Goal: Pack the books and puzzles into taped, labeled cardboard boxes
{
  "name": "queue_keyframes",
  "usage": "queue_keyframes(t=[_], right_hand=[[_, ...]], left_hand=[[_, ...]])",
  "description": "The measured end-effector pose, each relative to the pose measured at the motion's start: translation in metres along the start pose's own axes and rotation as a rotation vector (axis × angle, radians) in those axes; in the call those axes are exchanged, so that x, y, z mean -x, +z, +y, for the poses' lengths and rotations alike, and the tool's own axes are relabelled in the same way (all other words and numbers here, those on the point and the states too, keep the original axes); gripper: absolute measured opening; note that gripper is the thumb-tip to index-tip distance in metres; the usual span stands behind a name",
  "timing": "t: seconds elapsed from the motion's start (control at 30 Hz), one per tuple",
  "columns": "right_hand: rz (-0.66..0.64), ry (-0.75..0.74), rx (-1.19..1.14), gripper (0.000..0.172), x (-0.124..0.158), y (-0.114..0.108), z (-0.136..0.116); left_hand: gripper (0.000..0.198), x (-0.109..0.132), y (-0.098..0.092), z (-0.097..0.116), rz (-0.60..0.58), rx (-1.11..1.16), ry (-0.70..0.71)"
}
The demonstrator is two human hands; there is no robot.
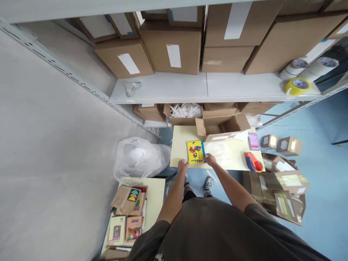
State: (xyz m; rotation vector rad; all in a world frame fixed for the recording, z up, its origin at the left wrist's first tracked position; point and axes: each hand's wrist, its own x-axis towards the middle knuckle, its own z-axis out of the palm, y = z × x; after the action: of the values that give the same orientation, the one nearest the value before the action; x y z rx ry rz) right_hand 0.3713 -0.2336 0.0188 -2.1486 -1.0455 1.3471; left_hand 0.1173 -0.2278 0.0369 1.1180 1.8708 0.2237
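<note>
A thin yellow picture book (195,152) with a blue strip along its right side lies on the pale table (181,139). My left hand (183,165) is closed at its lower left corner, thumb towards the cover. At the lower right edge my right hand (210,159) pinches the book, fingertips partly hidden. Just behind stands an open cardboard box (221,137), flaps spread. To the right are a red and blue tape dispenser (253,162) and a blurred purple item (253,141).
Shelving (163,87) in front carries cardboard boxes (174,50), tape rolls (297,86) and glasses (132,88). A box of white packing material (186,110) sits below. A white plastic bag (141,159) and a side table with books (133,228) are left; flattened cartons (285,195) lie right.
</note>
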Motion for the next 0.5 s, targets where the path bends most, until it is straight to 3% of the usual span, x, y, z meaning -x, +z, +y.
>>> queue_keyframes(t=[0.1, 0.23, 0.37, 0.5], right_hand=[[0.072, -0.041, 0.215, 0.051, -0.003, -0.002, 0.003], [0.01, -0.145, 0.324, 0.056, 0.006, 0.008, 0.006], [-0.042, -0.158, 0.355, 0.058, 0.019, 0.024, 0.011], [-0.059, -0.164, 0.325, 0.06, 0.027, 0.038, 0.013]], left_hand=[[0.05, -0.005, 0.001, 0.003, 0.087, -0.161, 0.01], [0.061, -0.011, 0.014, 0.015, 0.072, -0.172, -0.015], [0.041, -0.021, 0.024, 0.025, -0.009, -0.141, -0.074], [0.022, -0.029, 0.017, 0.021, -0.1, -0.116, -0.08]])
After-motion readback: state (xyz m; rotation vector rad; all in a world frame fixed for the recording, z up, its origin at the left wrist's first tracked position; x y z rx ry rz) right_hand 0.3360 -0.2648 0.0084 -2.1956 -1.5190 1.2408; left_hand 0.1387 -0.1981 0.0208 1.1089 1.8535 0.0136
